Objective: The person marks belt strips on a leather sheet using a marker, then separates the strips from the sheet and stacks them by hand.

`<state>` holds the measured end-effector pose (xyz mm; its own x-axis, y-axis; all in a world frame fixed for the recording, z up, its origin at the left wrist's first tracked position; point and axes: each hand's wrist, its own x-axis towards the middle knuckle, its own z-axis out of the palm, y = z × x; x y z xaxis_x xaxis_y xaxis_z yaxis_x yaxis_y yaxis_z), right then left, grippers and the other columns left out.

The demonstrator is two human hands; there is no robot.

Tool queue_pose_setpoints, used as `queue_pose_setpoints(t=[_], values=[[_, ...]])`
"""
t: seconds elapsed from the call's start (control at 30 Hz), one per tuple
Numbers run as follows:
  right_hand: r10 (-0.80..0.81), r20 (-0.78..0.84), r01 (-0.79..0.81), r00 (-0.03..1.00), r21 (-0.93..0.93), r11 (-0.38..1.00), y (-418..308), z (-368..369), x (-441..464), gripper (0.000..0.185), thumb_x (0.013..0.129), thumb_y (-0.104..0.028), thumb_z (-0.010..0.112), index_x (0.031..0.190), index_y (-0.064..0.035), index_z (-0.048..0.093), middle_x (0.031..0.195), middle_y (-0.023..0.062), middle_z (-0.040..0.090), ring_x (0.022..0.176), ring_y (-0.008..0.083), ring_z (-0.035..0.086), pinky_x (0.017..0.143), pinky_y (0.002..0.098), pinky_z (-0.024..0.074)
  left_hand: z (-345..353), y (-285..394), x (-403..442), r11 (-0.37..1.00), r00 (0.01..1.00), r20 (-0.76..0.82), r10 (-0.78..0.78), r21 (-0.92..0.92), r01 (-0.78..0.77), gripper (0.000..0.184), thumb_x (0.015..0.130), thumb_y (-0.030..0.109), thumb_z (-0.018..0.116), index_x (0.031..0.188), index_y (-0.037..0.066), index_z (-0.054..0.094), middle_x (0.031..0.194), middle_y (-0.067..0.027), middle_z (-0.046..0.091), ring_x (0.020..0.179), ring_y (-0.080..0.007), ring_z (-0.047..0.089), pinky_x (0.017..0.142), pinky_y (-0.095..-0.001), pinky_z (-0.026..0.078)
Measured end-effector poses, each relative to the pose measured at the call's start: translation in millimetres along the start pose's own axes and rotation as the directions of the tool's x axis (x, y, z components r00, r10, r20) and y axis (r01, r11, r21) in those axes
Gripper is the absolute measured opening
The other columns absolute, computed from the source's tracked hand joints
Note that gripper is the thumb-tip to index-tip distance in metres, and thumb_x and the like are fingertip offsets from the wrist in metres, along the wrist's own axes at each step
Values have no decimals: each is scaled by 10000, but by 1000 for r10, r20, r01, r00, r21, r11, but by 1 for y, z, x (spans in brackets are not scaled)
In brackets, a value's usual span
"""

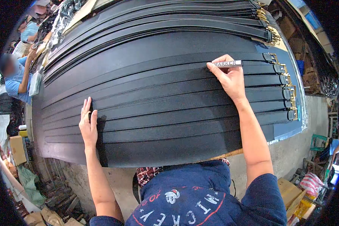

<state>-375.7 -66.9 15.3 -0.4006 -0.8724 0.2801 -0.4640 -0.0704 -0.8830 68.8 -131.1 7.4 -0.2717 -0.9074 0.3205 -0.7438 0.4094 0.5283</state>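
Between the thumb and fingers of my right hand (229,75) is a marker (229,64), its printed barrel lying roughly level above the belts. My left hand (88,126) rests on edge near the left part of the belts, fingers stretched out, with a ring on one finger. Several black belts (169,113) lie side by side across the black sheet (158,152). Their gold buckles (292,96) line up at the right. Whether the marker's tip touches a belt is hidden by my fingers.
Stacks of more black belts (158,25) with gold buckles (273,34) lie at the table's far side. A person in a blue shirt (17,81) is at the left end. Cardboard boxes (290,194) stand on the floor at lower right.
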Motion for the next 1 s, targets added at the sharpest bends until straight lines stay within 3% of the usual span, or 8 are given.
queue_pose_setpoints(t=[0.27,0.53,0.57,0.67,0.77,0.87,0.97,1.0], values=[[-63,19,65,998,-66,996,-3,1,-1,188,793,-199,739,790,-48,627,633,-17,593,580,48,487,527,227,394,0,7,0,1000,1000,-9,-9,-23,8,362,952,207,518,1221,-33,550,1345,-103,517,1318,-268,398,1071,-348,295],[-70,46,69,996,16,997,-1,2,-2,164,796,-152,735,812,-25,633,699,7,625,656,60,543,592,231,438,-2,9,0,998,999,5,-49,-43,49,371,956,171,492,1284,0,516,1362,-103,502,1331,-241,380,1075,-324,270],[-55,38,58,998,-68,996,-3,1,-2,165,795,-152,735,815,-20,638,725,11,639,676,65,556,608,229,440,-3,6,0,1000,1000,8,-18,-23,19,371,953,165,498,1284,-1,516,1361,-106,503,1330,-241,383,1075,-324,270],[-63,65,62,996,24,998,4,-1,2,167,815,-167,717,818,-23,633,727,24,641,635,71,558,571,224,439,-3,2,-1,1000,1000,2,18,-1,-18,365,940,148,522,1266,-15,526,1352,-116,510,1320,-249,398,1064,-323,287],[115,46,-123,992,270,955,-2,-6,3,158,837,-167,699,812,-36,612,711,27,630,581,55,529,518,200,416,-1,2,0,999,999,-13,40,4,-40,360,931,144,538,1247,-27,537,1337,-126,522,1311,-255,411,1054,-324,304],[91,46,-101,995,356,929,5,-10,3,156,851,-171,688,817,-52,593,700,25,622,552,39,505,490,177,394,-1,-1,-1,999,999,-11,52,17,-51,363,925,140,545,1249,-24,539,1331,-133,525,1310,-256,412,1059,-328,301],[55,44,-67,998,349,935,-5,-19,3,150,848,-163,691,835,-54,589,699,24,622,555,43,519,492,181,400,0,9,0,999,997,-74,23,-35,-25,242,893,145,607,977,-82,616,1310,-142,539,1284,-302,438,1035,-357,345],[57,36,-66,998,334,940,-11,-24,3,149,847,-161,692,841,-53,589,699,24,622,558,43,522,492,182,401,1,7,0,998,996,-72,46,-42,-49,255,893,135,603,1034,-77,614,1307,-149,540,1284,-298,440,1036,-352,343]])
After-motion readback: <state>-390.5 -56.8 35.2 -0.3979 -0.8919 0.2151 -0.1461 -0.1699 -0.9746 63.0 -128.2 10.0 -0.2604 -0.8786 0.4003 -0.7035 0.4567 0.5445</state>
